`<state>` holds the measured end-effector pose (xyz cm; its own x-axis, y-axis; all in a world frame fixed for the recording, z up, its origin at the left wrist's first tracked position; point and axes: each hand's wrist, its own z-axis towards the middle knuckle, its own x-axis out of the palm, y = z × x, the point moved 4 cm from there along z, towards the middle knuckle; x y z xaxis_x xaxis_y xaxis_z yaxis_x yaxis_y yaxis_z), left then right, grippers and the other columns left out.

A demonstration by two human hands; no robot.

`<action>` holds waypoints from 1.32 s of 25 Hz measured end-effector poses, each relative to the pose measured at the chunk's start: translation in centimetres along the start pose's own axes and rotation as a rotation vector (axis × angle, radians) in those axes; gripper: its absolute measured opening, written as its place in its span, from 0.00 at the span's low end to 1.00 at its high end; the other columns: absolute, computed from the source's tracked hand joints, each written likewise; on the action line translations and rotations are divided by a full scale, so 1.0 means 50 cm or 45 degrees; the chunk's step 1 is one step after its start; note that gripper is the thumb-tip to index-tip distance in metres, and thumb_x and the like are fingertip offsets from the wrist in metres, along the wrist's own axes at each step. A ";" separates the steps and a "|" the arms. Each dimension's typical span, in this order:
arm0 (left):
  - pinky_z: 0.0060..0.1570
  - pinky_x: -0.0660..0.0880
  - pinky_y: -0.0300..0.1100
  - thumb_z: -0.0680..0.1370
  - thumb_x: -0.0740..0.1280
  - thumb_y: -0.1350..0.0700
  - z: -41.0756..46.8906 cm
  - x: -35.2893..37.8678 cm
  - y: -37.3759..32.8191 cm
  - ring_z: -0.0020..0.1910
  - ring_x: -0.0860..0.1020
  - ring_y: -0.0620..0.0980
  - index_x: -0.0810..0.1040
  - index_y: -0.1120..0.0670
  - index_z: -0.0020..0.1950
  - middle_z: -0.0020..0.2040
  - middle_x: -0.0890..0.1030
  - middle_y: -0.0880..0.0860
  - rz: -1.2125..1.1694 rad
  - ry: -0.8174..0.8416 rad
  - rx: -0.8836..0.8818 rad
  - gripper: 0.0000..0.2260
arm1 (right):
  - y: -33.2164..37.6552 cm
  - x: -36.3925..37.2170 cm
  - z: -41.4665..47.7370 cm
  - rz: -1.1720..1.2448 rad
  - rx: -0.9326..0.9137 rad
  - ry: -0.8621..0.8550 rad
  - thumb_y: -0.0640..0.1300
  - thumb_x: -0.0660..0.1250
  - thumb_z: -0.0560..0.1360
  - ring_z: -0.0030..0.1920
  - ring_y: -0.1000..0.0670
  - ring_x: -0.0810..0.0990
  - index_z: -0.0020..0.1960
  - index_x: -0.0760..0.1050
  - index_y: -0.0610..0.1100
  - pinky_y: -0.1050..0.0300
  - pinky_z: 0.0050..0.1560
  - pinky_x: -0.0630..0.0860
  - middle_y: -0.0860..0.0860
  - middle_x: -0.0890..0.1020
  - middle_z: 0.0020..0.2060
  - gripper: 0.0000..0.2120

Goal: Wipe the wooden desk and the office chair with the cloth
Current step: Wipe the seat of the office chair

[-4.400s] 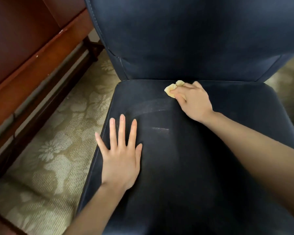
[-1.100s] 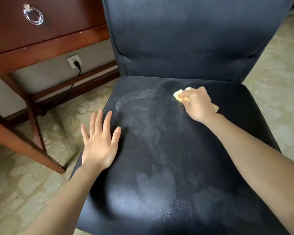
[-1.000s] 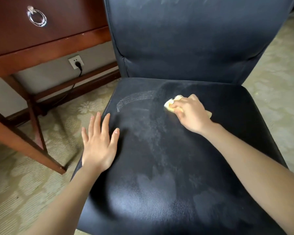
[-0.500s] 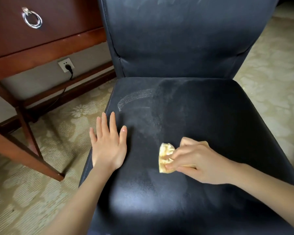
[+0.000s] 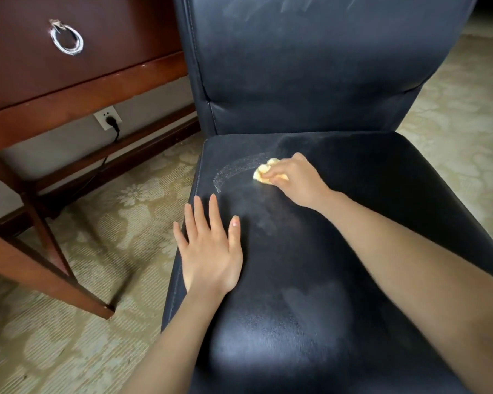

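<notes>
A: Your cloth is bunched small under your right hand, fingertips pinching it down on the back-left part of the chair seat, right at the end of that pale curved dust streak.

B: That narrow grip is your first risk. So little cloth shows that your fingertips may drag on the leather and smear the dust rather than lift it. A wad that tight probably loads up fast too.

A: Your left hand lies flat on the seat's left edge, fingers straight and spread, holding nothing. I'd guess it leaves a print on the glossy part, and whatever sits under the palm goes unwiped unless you shift it.

B: Lean hard on that edge and the chair could tip or scoot. I can't see its base, so I can't tell you how steady it is.

A: Look up: the backrest shows faint streaks near the top — easy to miss if you stop at the seat.

B: The wooden worktop stands just beside the chair, with a ring pull on its drawer and a plug in the wall socket underneath. Its top is out of view, so you can't judge its state from here — and a dusty cloth carried over would only move the dirt.
</notes>
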<state>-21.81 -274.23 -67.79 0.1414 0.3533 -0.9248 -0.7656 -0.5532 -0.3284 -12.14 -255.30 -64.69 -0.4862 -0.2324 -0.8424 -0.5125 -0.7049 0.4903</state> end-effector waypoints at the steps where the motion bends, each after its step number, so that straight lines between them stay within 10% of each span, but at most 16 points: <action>1: 0.73 0.38 0.52 0.76 0.34 0.38 0.001 -0.001 0.000 0.77 0.42 0.50 0.44 0.50 0.78 0.78 0.46 0.53 -0.005 0.005 -0.006 0.32 | 0.003 0.010 0.007 -0.021 0.144 -0.079 0.40 0.64 0.78 0.53 0.45 0.73 0.59 0.80 0.49 0.60 0.56 0.65 0.45 0.77 0.56 0.12; 14: 0.72 0.40 0.58 0.80 0.44 0.42 -0.007 -0.013 0.001 0.77 0.44 0.56 0.53 0.53 0.77 0.78 0.49 0.57 -0.012 0.045 0.070 0.28 | 0.125 -0.025 -0.429 -0.211 0.166 -0.396 0.35 0.67 0.74 0.38 0.48 0.67 0.51 0.82 0.50 0.50 0.33 0.72 0.54 0.83 0.43 0.13; 28: 0.73 0.38 0.52 0.79 0.41 0.42 -0.093 -0.011 -0.067 0.77 0.45 0.51 0.60 0.53 0.75 0.78 0.54 0.52 -0.112 0.009 0.440 0.28 | -0.178 -0.201 -0.595 -0.401 1.035 -0.882 0.38 0.63 0.77 0.52 0.36 0.75 0.57 0.80 0.40 0.60 0.48 0.58 0.42 0.82 0.54 0.11; 33: 0.73 0.39 0.54 0.78 0.40 0.41 -0.118 -0.004 -0.090 0.77 0.44 0.52 0.58 0.53 0.76 0.78 0.53 0.52 -0.022 0.079 0.430 0.30 | -0.067 -0.143 -0.535 -0.460 0.827 -0.722 0.37 0.62 0.76 0.47 0.37 0.73 0.53 0.82 0.42 0.54 0.49 0.62 0.44 0.82 0.52 0.11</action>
<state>-14.65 -276.26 -67.27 0.1862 0.3082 -0.9329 -0.9259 -0.2627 -0.2716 11.98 -269.18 -66.28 -0.4051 0.4103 -0.8171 -0.9120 -0.1183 0.3927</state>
